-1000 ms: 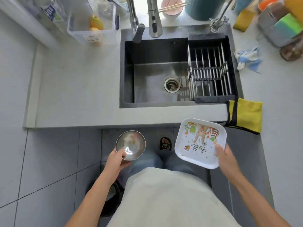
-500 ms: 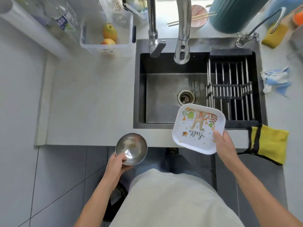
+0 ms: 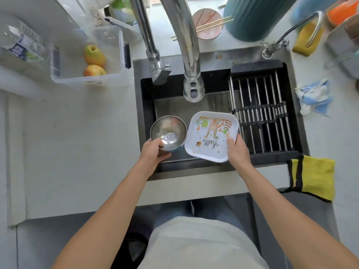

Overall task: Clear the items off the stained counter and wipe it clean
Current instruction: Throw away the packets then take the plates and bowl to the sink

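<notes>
Clearing step under way; left hand (image 3: pixel 154 152) grips steel bowl (image 3: pixel 168 133), right hand (image 3: pixel 237 150) pinches printed plate (image 3: pixel 211 136), both held over sink (image 3: pixel 174 107); next, probably set both down gently, then fetch yellow cloth (image 3: pixel 314 177).

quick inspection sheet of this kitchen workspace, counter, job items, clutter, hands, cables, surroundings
surface: pale counter left of the sink is bare; no stain can be made out.
job's things: steel bowl and square printed plate, both held over the sink basin; yellow cloth draped over the counter edge at right.
clutter: clear tub with two apples, plastic bottle, blue-and-white rag, sponge, bowl with chopsticks.
grippers: left hand grips the bowl's rim; right hand grips the plate's corner.
cables: nothing seen.
surroundings: two taps over the sink, drying rack across its right side, grey tiled floor.
</notes>
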`<control>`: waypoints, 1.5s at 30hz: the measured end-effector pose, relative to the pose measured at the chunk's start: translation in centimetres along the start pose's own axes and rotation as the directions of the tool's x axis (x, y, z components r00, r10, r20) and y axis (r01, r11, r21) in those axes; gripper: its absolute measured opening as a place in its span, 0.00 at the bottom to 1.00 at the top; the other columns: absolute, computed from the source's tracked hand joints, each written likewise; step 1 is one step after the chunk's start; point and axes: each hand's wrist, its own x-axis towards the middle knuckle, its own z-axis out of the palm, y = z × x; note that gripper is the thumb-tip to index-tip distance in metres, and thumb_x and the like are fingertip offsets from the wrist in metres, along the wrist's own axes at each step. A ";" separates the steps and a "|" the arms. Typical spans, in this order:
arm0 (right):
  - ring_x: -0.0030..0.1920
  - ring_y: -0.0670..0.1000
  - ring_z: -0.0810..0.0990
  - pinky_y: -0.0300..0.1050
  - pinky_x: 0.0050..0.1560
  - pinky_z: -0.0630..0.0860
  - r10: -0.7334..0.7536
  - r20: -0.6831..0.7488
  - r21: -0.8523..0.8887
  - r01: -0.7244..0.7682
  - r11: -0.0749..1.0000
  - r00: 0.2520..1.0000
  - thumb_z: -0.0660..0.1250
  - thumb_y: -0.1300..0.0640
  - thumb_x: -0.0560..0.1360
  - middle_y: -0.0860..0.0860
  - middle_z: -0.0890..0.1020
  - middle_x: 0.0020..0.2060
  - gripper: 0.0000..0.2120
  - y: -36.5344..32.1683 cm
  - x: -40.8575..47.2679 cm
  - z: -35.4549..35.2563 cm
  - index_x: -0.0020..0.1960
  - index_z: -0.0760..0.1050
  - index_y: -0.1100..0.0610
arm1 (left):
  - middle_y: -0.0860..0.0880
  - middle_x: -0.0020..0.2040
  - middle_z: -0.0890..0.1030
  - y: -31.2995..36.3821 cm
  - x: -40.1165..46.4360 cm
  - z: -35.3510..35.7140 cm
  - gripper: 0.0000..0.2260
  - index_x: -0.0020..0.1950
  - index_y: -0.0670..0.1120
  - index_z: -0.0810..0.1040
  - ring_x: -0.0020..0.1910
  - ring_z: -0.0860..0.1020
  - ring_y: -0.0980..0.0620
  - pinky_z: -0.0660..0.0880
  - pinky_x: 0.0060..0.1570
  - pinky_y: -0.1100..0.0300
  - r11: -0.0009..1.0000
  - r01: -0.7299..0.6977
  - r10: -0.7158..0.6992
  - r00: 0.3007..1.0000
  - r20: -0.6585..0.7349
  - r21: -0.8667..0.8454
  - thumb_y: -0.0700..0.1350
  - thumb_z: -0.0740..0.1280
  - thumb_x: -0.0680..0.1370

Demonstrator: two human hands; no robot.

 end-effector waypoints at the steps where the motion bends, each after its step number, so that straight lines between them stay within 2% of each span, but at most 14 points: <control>1: 0.54 0.52 0.82 0.50 0.51 0.79 0.018 -0.013 -0.019 -0.018 1.000 1.000 0.54 0.51 0.85 0.49 0.82 0.56 0.15 -0.2 0.9 0.7 0.68 0.72 0.50 | 0.42 0.61 0.80 0.3 1.0 0.7 0.13 0.62 0.43 0.75 0.61 0.82 0.40 0.85 0.49 0.49 1.000 0.006 -0.006 1.000 -0.012 0.003 0.36 0.62 0.79; 4: 0.48 0.51 0.81 0.46 0.43 0.77 0.061 -0.041 -0.062 -0.064 0.996 0.997 0.54 0.51 0.85 0.50 0.82 0.55 0.15 0.0 3.8 2.8 0.68 0.72 0.52 | 0.42 0.62 0.80 0.6 4.0 2.6 0.17 0.69 0.42 0.74 0.57 0.82 0.43 0.84 0.48 0.50 0.999 0.035 -0.035 0.999 -0.025 -0.018 0.36 0.61 0.80; 6: 0.47 0.52 0.80 0.45 0.40 0.74 0.097 -0.031 -0.088 -0.100 0.991 0.995 0.54 0.50 0.85 0.51 0.81 0.54 0.15 0.4 5.6 3.9 0.68 0.71 0.52 | 0.40 0.65 0.80 0.5 5.9 3.3 0.18 0.71 0.41 0.74 0.59 0.83 0.42 0.83 0.50 0.51 0.998 0.051 -0.051 0.998 -0.028 -0.021 0.36 0.61 0.81; 11: 0.55 0.58 0.81 0.55 0.57 0.80 0.148 0.030 -0.114 -0.144 0.983 0.988 0.54 0.49 0.86 0.52 0.81 0.56 0.16 2.0 9.5 5.6 0.68 0.72 0.52 | 0.37 0.68 0.79 -0.5 9.7 4.3 0.19 0.72 0.38 0.72 0.63 0.82 0.38 0.81 0.59 0.48 0.994 0.100 -0.102 0.993 -0.052 -0.044 0.34 0.60 0.81; 16: 0.57 0.56 0.80 0.50 0.56 0.76 0.172 0.093 -0.032 -0.170 0.985 0.981 0.55 0.49 0.86 0.53 0.82 0.61 0.17 3.5 12.5 5.9 0.70 0.73 0.53 | 0.36 0.67 0.80 -1.8 12.6 5.1 0.12 0.63 0.40 0.74 0.62 0.82 0.37 0.79 0.54 0.47 0.990 0.123 -0.131 0.985 -0.116 -0.071 0.32 0.60 0.81; 19: 0.59 0.57 0.81 0.53 0.59 0.78 0.187 0.102 -0.007 -0.187 0.982 0.977 0.54 0.49 0.86 0.54 0.82 0.62 0.18 4.1 13.8 6.1 0.70 0.74 0.54 | 0.37 0.62 0.81 -2.2 13.9 5.3 0.08 0.55 0.42 0.75 0.57 0.82 0.38 0.80 0.46 0.50 0.989 0.129 -0.140 0.979 -0.147 -0.078 0.31 0.61 0.81; 22: 0.60 0.60 0.82 0.58 0.63 0.79 0.222 0.080 0.002 -0.223 0.975 0.972 0.55 0.49 0.87 0.56 0.82 0.62 0.18 4.6 14.8 6.4 0.69 0.75 0.56 | 0.39 0.58 0.82 -2.5 14.6 5.3 0.08 0.57 0.42 0.76 0.56 0.83 0.38 0.80 0.42 0.51 0.986 0.132 -0.147 0.979 -0.144 -0.107 0.32 0.63 0.81; 25: 0.58 0.60 0.82 0.54 0.58 0.80 0.262 0.047 -0.047 -0.260 0.964 0.964 0.55 0.53 0.87 0.57 0.82 0.63 0.17 5.1 15.7 6.8 0.70 0.74 0.58 | 0.39 0.60 0.83 -2.8 14.8 5.4 0.15 0.68 0.40 0.77 0.60 0.83 0.39 0.80 0.44 0.51 0.985 0.130 -0.145 0.980 -0.135 -0.111 0.35 0.66 0.81; 28: 0.50 0.57 0.78 0.49 0.48 0.75 0.287 0.014 -0.081 -0.285 0.955 0.958 0.57 0.58 0.85 0.56 0.81 0.63 0.16 5.3 15.9 7.0 0.71 0.70 0.58 | 0.41 0.58 0.84 -3.1 14.6 5.1 0.11 0.64 0.41 0.78 0.58 0.84 0.42 0.81 0.47 0.49 0.983 0.135 -0.150 0.980 -0.131 -0.121 0.38 0.67 0.81; 30: 0.51 0.57 0.78 0.49 0.49 0.74 0.286 0.013 -0.081 -0.284 0.955 0.958 0.58 0.58 0.84 0.56 0.80 0.64 0.16 5.3 15.6 6.9 0.72 0.69 0.58 | 0.42 0.54 0.85 -3.4 14.2 4.6 0.07 0.60 0.42 0.78 0.54 0.84 0.45 0.81 0.58 0.46 0.983 0.145 -0.160 0.978 -0.131 -0.116 0.39 0.67 0.82; 36: 0.60 0.59 0.81 0.54 0.62 0.80 0.287 0.089 -0.017 -0.287 0.958 0.954 0.59 0.58 0.83 0.56 0.82 0.65 0.18 3.8 13.4 5.6 0.72 0.73 0.57 | 0.40 0.65 0.78 -4.0 10.5 3.5 0.18 0.74 0.39 0.73 0.62 0.81 0.41 0.80 0.61 0.50 0.982 0.162 -0.150 0.982 -0.118 0.100 0.43 0.65 0.84; 41: 0.73 0.56 0.73 0.54 0.75 0.69 0.216 0.211 -0.086 -0.202 0.976 0.953 0.61 0.56 0.84 0.53 0.74 0.75 0.23 2.1 7.9 3.2 0.79 0.68 0.56 | 0.44 0.64 0.83 -2.9 4.3 2.9 0.16 0.72 0.44 0.75 0.57 0.85 0.47 0.83 0.50 0.56 0.968 0.121 -0.119 0.993 -0.024 0.218 0.47 0.64 0.85; 43: 0.69 0.53 0.76 0.53 0.72 0.73 0.120 0.237 -0.086 -0.102 0.991 0.964 0.61 0.55 0.85 0.51 0.78 0.71 0.18 1.6 5.2 1.5 0.74 0.74 0.53 | 0.46 0.59 0.85 -2.4 1.4 2.7 0.11 0.67 0.48 0.78 0.54 0.87 0.47 0.84 0.50 0.55 0.964 0.075 -0.081 0.997 0.017 0.255 0.47 0.64 0.85; 45: 0.59 0.50 0.82 0.50 0.58 0.82 0.038 0.222 -0.040 -0.029 0.999 0.974 0.62 0.55 0.84 0.48 0.83 0.62 0.14 1.1 2.5 -0.6 0.67 0.79 0.49 | 0.46 0.57 0.87 -2.3 -1.0 2.3 0.10 0.65 0.49 0.80 0.53 0.88 0.48 0.85 0.52 0.53 0.951 0.025 -0.040 0.998 0.041 0.309 0.47 0.63 0.86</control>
